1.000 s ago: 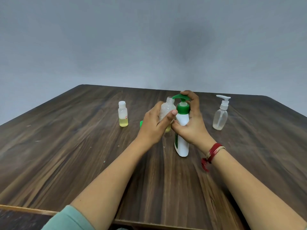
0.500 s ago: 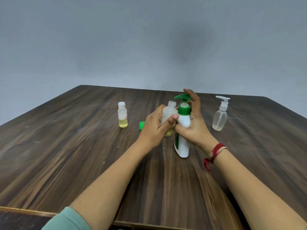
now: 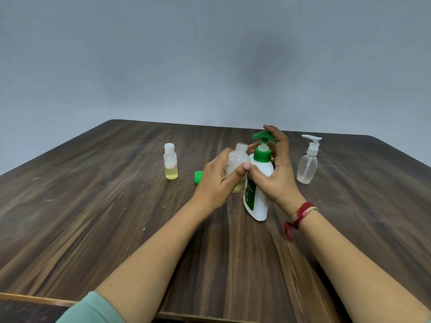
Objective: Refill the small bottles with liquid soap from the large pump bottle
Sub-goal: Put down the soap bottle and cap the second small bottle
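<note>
My left hand (image 3: 219,180) grips the uncapped small bottle (image 3: 236,159) against the large pump bottle (image 3: 256,199), which my right hand (image 3: 279,176) clasps, fingers over its green pump; it stands on the dark, streaked wooden table (image 3: 116,217) before a plain grey wall (image 3: 163,54)

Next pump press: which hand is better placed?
Right. The right hand has fingers arched over the green pump head and its thumb braces the large pump bottle; the left hand grips the open small bottle beside it.
</note>
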Available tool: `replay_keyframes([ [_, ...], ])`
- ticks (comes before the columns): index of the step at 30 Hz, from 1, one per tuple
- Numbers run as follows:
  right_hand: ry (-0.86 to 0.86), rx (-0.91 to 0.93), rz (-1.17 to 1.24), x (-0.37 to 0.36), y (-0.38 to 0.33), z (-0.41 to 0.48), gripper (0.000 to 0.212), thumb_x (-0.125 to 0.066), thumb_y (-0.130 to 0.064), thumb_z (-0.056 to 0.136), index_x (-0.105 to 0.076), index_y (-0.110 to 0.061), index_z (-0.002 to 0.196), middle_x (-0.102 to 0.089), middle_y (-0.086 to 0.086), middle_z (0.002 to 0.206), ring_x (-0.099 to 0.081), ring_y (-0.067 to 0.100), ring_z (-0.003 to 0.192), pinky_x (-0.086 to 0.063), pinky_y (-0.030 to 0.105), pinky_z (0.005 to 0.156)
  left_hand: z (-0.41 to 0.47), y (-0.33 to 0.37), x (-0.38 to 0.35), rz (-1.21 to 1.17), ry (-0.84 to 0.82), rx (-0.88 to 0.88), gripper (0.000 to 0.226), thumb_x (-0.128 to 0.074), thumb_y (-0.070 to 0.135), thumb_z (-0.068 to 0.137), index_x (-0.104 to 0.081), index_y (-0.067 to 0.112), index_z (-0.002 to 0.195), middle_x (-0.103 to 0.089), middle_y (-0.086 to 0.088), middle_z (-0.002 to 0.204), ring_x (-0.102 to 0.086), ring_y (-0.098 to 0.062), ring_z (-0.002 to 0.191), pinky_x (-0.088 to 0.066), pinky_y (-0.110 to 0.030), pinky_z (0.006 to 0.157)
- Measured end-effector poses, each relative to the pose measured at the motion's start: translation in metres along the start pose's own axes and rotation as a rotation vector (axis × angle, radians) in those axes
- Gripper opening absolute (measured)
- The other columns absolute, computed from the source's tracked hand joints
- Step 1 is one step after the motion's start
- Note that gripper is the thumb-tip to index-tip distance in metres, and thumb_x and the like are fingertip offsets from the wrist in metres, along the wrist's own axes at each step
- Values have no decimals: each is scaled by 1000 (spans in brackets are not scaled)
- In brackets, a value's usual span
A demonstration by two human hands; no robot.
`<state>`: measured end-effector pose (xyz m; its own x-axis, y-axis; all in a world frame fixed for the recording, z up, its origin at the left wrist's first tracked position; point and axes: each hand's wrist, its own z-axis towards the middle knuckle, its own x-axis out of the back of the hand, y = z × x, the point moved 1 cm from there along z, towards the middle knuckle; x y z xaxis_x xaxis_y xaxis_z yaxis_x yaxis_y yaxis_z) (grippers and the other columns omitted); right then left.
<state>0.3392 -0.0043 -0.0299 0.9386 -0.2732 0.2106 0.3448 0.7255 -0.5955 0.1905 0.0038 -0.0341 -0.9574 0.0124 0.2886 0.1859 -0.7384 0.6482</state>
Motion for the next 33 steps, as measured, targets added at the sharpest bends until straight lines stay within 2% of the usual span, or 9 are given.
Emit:
replay_keyframes([
  [4,14,-33,20,6,2,2,74,-71,3,79,-37,-29,137,-60,-12,113,-64,20,106,-52,33,90,0,0,0,2,-1,-3,40,-39,78,80,-45,38,81,-55,27,72,-51,2,66,-36,-10,58],
  [7,-6,-45,30,5,2,2,71,-66,8,81,-37,-23,139,-59,-19,113,-64,20,105,-52,37,91,-1,0,0,3,3,0,42,-38,79,79,-45,38,81,-54,22,70,-52,1,67,-36,-10,58],
  [10,-6,-49,34,2,1,4,65,-57,2,79,-39,-22,137,-59,-22,108,-63,20,103,-52,43,91,0,1,0,-2,-2,3,40,-39,78,80,-46,38,83,-56,25,74,-54,2,69,-37,-9,58],
  [14,84,-68,148,-2,-2,5,54,-48,-10,77,-45,-24,129,-57,-8,103,-63,24,95,-50,55,90,0,0,0,1,9,0,43,-38,80,78,-46,38,82,-56,20,71,-53,0,67,-37,-11,57],
  [17,150,-100,208,-5,-4,6,34,-48,-35,91,-49,-25,124,-58,-9,100,-62,21,87,-52,47,84,1,-1,-2,4,16,4,47,-37,82,77,-47,36,82,-54,17,70,-52,-2,66,-37,-14,57],
  [21,202,-168,187,-8,-5,7,57,-39,-72,87,-55,-27,120,-64,-6,99,-64,19,86,-54,39,83,1,-2,-2,2,13,10,46,-38,81,78,-46,36,81,-55,24,73,-53,-2,66,-37,-13,57],
  [24,198,-222,188,-7,-8,8,59,-40,-79,80,-64,-30,102,-64,-1,83,-63,15,77,-52,32,76,1,-4,-3,-1,11,18,49,-38,83,77,-48,35,82,-56,20,72,-53,-4,66,-39,-18,58],
  [27,186,-257,224,-6,-11,11,56,-45,-79,76,-68,-30,88,-66,-3,76,-61,13,72,-51,27,70,1,-3,-3,0,9,16,48,-38,82,77,-47,35,81,-55,23,72,-52,-1,65,-36,-13,57],
  [33,173,-297,255,-6,-14,11,43,-51,-75,77,-70,-36,78,-69,-7,83,-62,14,79,-51,37,79,0,-5,-4,-3,-1,19,49,-38,82,77,-48,35,84,-56,18,72,-54,-2,68,-38,-13,58],
])
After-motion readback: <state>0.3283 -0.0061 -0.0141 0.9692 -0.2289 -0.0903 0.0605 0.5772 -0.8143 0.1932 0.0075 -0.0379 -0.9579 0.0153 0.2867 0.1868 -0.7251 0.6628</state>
